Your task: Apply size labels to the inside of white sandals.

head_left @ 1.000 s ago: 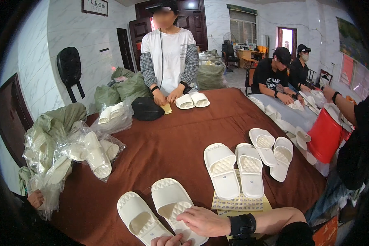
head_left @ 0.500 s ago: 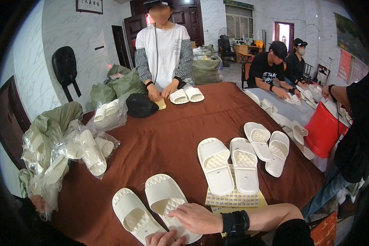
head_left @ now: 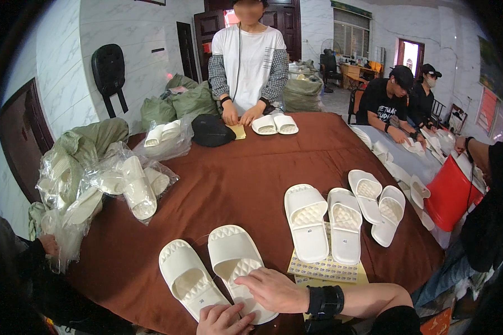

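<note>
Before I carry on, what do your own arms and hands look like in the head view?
The right hand is ungloved; its forearm is bare between a wide black wristband and a black sleeve near the elbow. The left hand is also ungloved; the picture's lower edge cuts off the rest of that arm.

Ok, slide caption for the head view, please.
Left hand and right hand on white slippers over brown cloth.

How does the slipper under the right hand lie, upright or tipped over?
Upright: the slipper shows its strap on top and its footbed facing up.
</note>
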